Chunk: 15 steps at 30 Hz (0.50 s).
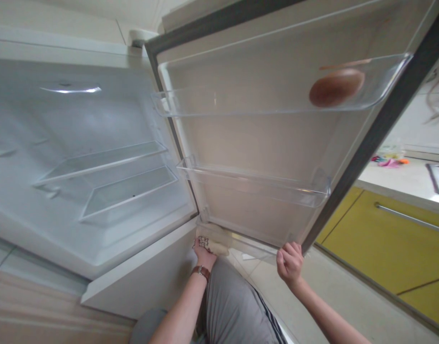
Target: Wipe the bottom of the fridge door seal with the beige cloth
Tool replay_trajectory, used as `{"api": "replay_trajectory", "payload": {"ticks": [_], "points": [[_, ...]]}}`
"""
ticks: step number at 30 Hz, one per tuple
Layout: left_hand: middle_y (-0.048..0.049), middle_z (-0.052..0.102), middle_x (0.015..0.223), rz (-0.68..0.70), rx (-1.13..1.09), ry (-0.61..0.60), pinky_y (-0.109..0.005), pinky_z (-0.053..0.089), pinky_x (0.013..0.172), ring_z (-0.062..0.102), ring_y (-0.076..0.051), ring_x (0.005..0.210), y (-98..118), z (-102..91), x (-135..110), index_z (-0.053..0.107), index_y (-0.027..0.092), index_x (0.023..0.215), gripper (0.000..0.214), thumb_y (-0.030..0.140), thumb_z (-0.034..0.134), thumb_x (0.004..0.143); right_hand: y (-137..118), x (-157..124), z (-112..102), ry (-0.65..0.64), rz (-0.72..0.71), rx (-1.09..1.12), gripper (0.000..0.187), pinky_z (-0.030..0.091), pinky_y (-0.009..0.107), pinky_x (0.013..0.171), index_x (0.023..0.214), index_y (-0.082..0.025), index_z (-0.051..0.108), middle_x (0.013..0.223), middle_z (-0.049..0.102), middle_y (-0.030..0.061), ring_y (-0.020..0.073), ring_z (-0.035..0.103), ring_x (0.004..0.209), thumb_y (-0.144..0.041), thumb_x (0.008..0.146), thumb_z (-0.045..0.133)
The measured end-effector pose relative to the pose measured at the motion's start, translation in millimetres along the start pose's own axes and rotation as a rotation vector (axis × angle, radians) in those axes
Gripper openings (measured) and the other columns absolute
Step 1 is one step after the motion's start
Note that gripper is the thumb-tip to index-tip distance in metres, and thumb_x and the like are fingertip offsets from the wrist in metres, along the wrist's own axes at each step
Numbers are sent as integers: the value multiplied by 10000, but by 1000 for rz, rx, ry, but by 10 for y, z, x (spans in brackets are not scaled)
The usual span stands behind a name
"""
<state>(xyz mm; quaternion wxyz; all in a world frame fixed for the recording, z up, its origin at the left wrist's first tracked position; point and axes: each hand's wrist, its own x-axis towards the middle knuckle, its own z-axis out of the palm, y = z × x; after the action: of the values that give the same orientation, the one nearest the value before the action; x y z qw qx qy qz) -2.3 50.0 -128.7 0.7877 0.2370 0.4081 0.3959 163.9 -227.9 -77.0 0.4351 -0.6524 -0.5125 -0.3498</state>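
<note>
Within the left grip point(205, 258) bunches patterned cloth point(204, 242).

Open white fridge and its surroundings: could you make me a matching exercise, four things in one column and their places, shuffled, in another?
Column one
1. Brown egg-shaped thing
2. Brown-strapped wristwatch
3. Cream cloth with a dark-patterned part
4. Yellow cabinet front with a silver bar handle

Column two
A. Below a pale countertop
B. Around the left wrist
C. At the left hand, near the bottom of the fridge door
D. In the uppermost visible clear door shelf

Right pairs: 1-D, 2-B, 3-C, 4-A
</note>
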Motion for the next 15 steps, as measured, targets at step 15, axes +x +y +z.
{"api": "replay_trajectory", "payload": {"ticks": [15], "points": [[-202,780,1018,-663,-224,-266,-472,621,987,790,-323,1001,-1311,564,-1110,768,164,1112,482,544,482,1034,-17,-11,-30,-38,2,9,364,281,361,718,664,-208,399,687,387,3,177,383,715,-129,998,519]]}}
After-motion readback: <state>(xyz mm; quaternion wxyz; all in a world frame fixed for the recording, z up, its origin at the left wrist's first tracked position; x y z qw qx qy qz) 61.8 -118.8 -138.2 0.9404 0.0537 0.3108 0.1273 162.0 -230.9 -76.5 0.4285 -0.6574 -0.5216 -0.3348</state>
